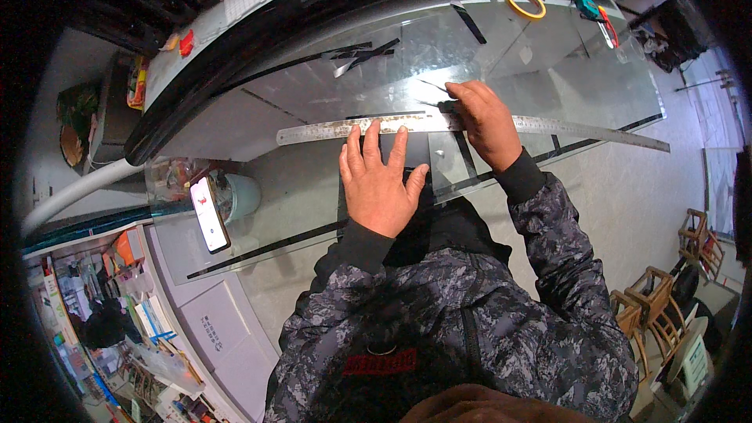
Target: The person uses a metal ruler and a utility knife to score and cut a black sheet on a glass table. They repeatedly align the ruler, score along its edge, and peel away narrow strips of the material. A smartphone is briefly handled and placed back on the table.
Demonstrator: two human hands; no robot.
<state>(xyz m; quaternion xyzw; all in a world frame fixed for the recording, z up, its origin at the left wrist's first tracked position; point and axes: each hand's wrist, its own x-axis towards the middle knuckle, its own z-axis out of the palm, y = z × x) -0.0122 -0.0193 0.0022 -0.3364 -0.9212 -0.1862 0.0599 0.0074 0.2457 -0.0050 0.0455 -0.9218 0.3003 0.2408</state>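
Note:
A long metal ruler point(301, 135) with worn markings lies across a glass sheet point(548, 78). My left hand point(382, 192) is flat and spread, its fingertips pressing on the ruler over a dark strip point(398, 163). Just right of it, my right hand point(489, 129) is closed in a pinch at the ruler's far edge. From its fingers a thin, dark, pointed tool point(436, 85) sticks out to the left, its reflection showing in the glass below. The exact kind of tool cannot be made out. The palm side of the right hand is hidden.
Black strips point(368, 55) lie farther back on the glass. A yellow tape roll point(526, 3) and a teal tape measure point(586, 7) sit at the far right. A phone point(207, 215) rests at left. Wooden chairs point(654, 298) stand right, cluttered shelves point(117, 321) left.

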